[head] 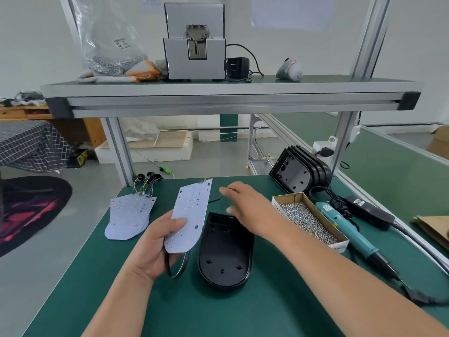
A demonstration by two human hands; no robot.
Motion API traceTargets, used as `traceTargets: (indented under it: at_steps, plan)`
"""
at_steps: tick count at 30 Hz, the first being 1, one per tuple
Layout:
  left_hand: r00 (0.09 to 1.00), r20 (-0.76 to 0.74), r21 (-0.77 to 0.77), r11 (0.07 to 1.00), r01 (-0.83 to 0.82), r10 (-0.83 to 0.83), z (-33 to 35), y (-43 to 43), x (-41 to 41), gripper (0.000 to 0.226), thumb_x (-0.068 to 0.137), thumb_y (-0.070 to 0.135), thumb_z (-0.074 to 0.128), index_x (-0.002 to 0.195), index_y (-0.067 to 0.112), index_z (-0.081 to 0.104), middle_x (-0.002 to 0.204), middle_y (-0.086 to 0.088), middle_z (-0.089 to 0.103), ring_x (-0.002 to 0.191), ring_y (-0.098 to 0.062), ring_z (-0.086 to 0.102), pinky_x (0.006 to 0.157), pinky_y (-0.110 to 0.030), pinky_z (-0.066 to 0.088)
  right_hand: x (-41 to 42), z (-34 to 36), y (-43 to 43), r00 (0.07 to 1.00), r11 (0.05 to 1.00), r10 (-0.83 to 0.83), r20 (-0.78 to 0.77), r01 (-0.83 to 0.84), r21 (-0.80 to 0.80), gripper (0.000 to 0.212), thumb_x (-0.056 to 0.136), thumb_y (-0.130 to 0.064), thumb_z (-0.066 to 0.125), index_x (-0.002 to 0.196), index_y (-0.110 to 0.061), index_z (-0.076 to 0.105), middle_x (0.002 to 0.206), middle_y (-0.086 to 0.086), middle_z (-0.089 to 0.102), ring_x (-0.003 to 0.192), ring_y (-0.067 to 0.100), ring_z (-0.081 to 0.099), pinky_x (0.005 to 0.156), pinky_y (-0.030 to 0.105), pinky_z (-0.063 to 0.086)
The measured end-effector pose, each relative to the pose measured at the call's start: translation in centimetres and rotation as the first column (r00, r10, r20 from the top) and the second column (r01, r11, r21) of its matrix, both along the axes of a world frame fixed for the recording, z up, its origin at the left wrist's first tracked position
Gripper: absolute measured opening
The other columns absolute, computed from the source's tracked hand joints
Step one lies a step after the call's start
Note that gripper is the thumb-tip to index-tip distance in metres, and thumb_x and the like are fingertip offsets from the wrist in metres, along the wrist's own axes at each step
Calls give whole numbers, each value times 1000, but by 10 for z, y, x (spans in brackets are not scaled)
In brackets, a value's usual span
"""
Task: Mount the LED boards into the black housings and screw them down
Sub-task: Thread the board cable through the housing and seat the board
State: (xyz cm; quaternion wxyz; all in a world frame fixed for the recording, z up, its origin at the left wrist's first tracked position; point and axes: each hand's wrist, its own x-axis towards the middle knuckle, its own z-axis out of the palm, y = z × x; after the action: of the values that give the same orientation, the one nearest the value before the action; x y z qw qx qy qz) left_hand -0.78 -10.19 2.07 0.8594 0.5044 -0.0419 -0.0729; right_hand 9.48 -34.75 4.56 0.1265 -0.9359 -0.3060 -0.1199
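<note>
My left hand [158, 242] holds a white LED board [190, 215] by its rounded near end, thumb on top, tilted up above the green table; a black cable loop [176, 266] hangs below it. An empty black housing [224, 254] lies open side up just right of the board. My right hand [245, 205] hovers over the housing's far end with fingers stretched out, holding nothing. A stack of more LED boards [130, 216] with coloured wires lies at the left.
A stack of black housings [300, 172] leans at the back right. A cardboard box of screws [308, 218] and a teal electric screwdriver [349, 232] with its cable lie to the right. An overhead shelf [230, 93] carries a screw feeder [194, 42].
</note>
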Motion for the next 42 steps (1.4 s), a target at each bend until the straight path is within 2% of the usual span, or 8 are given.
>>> traceTargets:
  at_steps: [5,8,14,18,21,26,39,42]
  plan:
    - [999,13,7,999,45,-45,3,-1,-5,57,66,27,90,120,11,79,96,-8,77,71,-18,73,56,-24,56,5,1,11,1000,997,6,-1,-6,-78,33,104,-19,59,137,-25,62,126,2,52,117,25,53,88,44,55]
    - [999,23,2,1000,29,-29,4,-3,-4,41,78,20,75,118,12,79,98,-9,76,73,-18,73,56,-26,57,5,0,5,997,996,-62,36,64,-57,20,107,-23,55,124,-24,65,114,5,57,103,29,60,80,44,56]
    - [998,50,-116,993,-26,32,4,-6,1,47,80,14,75,127,8,75,128,-20,73,103,-29,77,80,-36,64,-13,9,-11,967,963,-137,216,79,259,11,107,-31,56,112,-22,61,82,-4,57,75,26,61,63,38,47]
    - [997,73,-158,987,-13,24,4,-8,3,49,82,13,76,130,6,73,137,-23,68,115,-32,73,90,-39,62,-34,12,-6,995,737,-98,-6,77,672,6,104,-28,62,99,-28,64,79,-11,67,74,10,64,68,22,50]
    - [999,47,-147,989,3,3,1,-11,3,51,86,11,73,136,2,68,141,-29,64,118,-37,71,91,-41,62,-47,6,0,972,530,26,-232,184,828,14,105,-21,60,94,-28,66,82,-4,72,69,14,70,66,31,60]
    - [999,51,-89,996,23,-18,-1,-18,3,46,88,10,69,134,3,69,133,-25,69,107,-33,75,85,-41,63,-52,3,-3,963,393,89,-253,200,898,15,105,-20,59,95,-29,68,85,-1,74,70,15,70,60,22,55]
    - [998,53,-68,997,38,-35,-2,-22,2,41,90,10,68,131,7,72,129,-20,72,104,-30,75,84,-41,63,-64,1,-2,967,247,134,-215,178,953,12,104,-26,62,99,-33,70,87,2,74,68,14,67,59,23,54]
    - [998,53,-60,998,34,-31,-1,-22,1,43,88,12,71,131,8,72,129,-19,72,105,-30,75,83,-41,63,-63,0,0,963,276,122,-240,200,940,10,105,-22,62,101,-27,70,85,1,74,66,14,67,58,24,54]
